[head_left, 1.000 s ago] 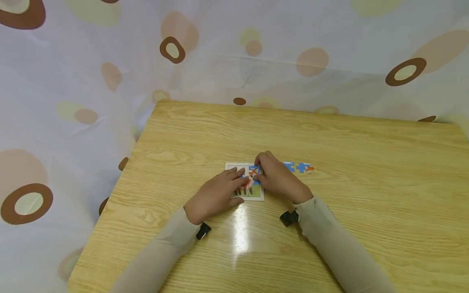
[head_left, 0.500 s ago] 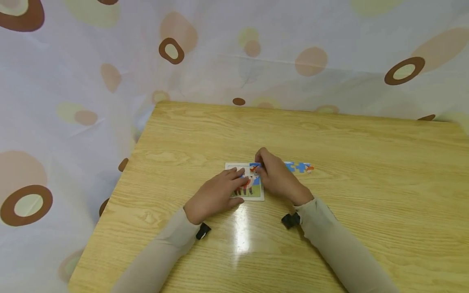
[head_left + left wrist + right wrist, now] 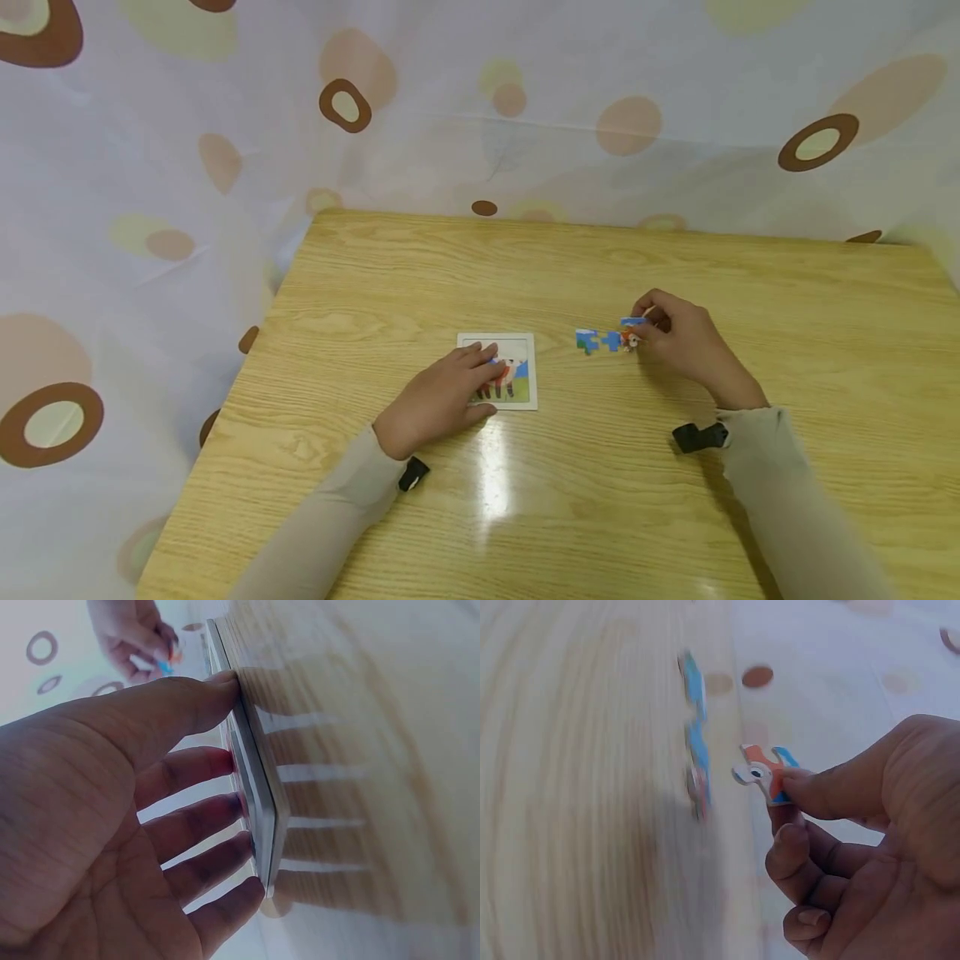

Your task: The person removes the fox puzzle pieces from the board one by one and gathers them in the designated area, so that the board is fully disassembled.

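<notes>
My left hand [image 3: 438, 400] rests with extended fingers on the framed jigsaw puzzle [image 3: 532, 392], hiding its left part. Pale backing shows along the puzzle's top, above an animal's body with dark legs on green. In the left wrist view, the thumb touches the frame's near edge and the fingertips lie on its face. To the right, my right hand [image 3: 693, 346] pinches a puzzle piece [image 3: 769, 771] between thumb and finger, above the table. That piece is orange, white and blue with a printed eye. Just left of this hand lie two loose puzzle pieces [image 3: 587, 340], mostly blue.
The wooden table [image 3: 375, 283] extends around both hands. Its far edge meets a pale curtain [image 3: 420, 158] with brown and peach spots. Dark straps [image 3: 699, 437] sit at both wrists.
My right hand has taken the eye piece out of the puzzle's upper right corner and carried it right, beside the loose pieces. The left hand stays on the puzzle.
</notes>
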`<state>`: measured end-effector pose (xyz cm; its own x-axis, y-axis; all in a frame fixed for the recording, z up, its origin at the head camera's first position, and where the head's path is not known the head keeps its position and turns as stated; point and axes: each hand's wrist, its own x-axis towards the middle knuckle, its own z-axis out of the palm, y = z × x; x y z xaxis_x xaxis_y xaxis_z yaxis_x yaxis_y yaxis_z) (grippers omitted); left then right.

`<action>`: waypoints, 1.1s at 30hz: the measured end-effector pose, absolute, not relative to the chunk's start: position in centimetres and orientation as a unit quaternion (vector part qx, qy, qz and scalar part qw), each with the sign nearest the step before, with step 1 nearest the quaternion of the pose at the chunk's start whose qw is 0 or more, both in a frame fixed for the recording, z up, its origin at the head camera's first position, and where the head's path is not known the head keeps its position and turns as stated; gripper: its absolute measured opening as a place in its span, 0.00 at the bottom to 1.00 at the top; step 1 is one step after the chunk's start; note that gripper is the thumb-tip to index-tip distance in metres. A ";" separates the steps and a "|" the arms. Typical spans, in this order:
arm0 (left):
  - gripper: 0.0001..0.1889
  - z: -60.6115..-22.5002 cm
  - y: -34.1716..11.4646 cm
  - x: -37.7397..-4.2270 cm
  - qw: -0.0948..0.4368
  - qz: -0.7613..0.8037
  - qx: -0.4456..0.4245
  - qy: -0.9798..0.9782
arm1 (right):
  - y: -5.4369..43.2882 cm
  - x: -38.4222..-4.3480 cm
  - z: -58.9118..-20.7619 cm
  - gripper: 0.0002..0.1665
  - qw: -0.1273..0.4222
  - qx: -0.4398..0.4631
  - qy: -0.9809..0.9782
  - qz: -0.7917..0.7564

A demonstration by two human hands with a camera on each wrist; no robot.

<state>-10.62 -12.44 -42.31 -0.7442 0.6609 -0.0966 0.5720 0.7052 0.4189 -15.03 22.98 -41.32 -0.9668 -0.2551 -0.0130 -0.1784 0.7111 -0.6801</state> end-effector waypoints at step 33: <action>0.32 -42.5 -12.4 -10.8 0.120 0.200 0.336 0.913 | 26.0 -15.4 -42.8 0.06 0.097 -0.083 0.945 -0.303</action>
<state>-10.78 -12.40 -42.52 -0.7456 0.6610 -0.0841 0.5652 0.6942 0.4457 -15.43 25.95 -42.80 -0.9673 -0.2155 -0.1338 -0.0977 0.8032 -0.5877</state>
